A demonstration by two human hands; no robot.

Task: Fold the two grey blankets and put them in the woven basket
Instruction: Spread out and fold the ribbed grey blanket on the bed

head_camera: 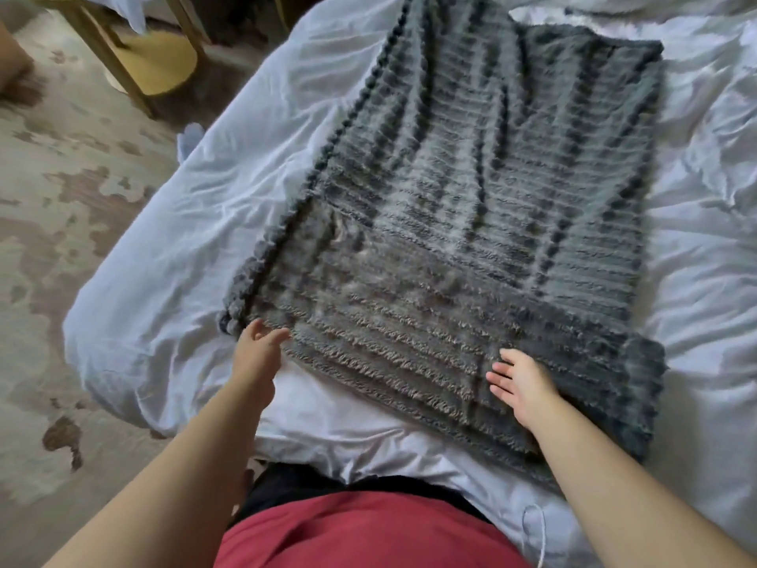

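Note:
One grey ribbed blanket [471,223] with pom-pom edges lies lengthwise on the white bed, folded into a long strip, its near end doubled over. My left hand [260,348] reaches to the near left corner of the blanket, fingers relaxed and just touching its edge. Over the near right part of the blanket my right hand [520,383] lies flat, fingers straight. No second blanket or woven basket is in view.
The white rumpled bed sheet [172,248] spreads around the blanket. A wooden stool [139,55] with a yellow shelf stands on the patterned carpet [53,207] at the far left. My red top fills the bottom edge.

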